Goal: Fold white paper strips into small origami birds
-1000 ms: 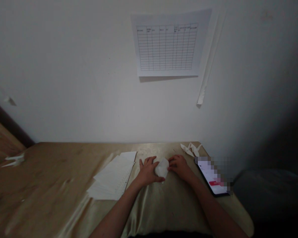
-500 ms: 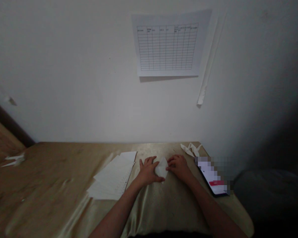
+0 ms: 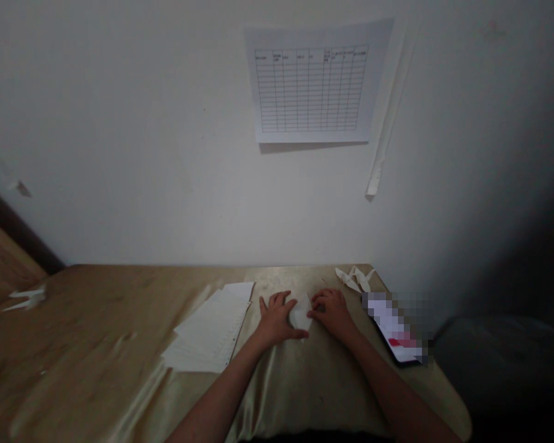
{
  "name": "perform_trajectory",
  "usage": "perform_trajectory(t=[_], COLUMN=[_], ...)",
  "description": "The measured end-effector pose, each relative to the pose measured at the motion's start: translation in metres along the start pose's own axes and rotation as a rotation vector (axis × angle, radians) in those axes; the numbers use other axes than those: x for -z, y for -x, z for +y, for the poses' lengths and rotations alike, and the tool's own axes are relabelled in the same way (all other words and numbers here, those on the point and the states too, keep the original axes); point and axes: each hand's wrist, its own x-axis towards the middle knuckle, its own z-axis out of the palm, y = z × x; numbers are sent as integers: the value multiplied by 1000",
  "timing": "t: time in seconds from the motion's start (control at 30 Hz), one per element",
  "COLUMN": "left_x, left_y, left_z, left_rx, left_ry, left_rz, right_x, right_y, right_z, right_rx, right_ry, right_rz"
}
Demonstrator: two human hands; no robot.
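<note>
A small folded piece of white paper (image 3: 301,314) lies on the cloth-covered table between my hands. My left hand (image 3: 273,320) is spread around its left side, index finger at the upper left edge and thumb along the lower edge. Against the paper's right edge, the fingers of my right hand (image 3: 331,311) are curled and pinch it there. Part of the paper is hidden by my fingers. To the left of my left hand sits a fanned stack of white sheets (image 3: 212,326), some with punched holes along one edge.
A phone (image 3: 394,335), partly blurred out, lies at the table's right side. Behind it are crumpled paper strips (image 3: 354,278). Paper scraps (image 3: 28,298) lie at the far left. A printed table sheet (image 3: 311,92) hangs on the wall beyond the gold tablecloth (image 3: 96,326).
The upper part of the small paper now lies flatter between my hands. Both hands stay nearly in place, with only a slight shift of the right fingers.
</note>
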Motion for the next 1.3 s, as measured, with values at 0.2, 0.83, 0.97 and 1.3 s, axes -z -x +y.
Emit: perform_trajectory(t=[0.2, 0.83, 0.97, 1.3], left_x=[-2, 0, 0, -3], left_y=[-1, -1, 0, 1], left_z=[-6, -10, -10, -7], left_rx=[-20, -41, -45, -48], left_ry=[-3, -7, -4, 14], left_rz=[-12, -56, -63, 27], right_x=[3, 4, 6, 4], right_y=[-1, 2, 2, -2], right_z=[6, 9, 9, 8], right_rx=[1, 34, 37, 65], right_ry=[-32, -57, -23, -44], right_rz=[-33, -43, -53, -24])
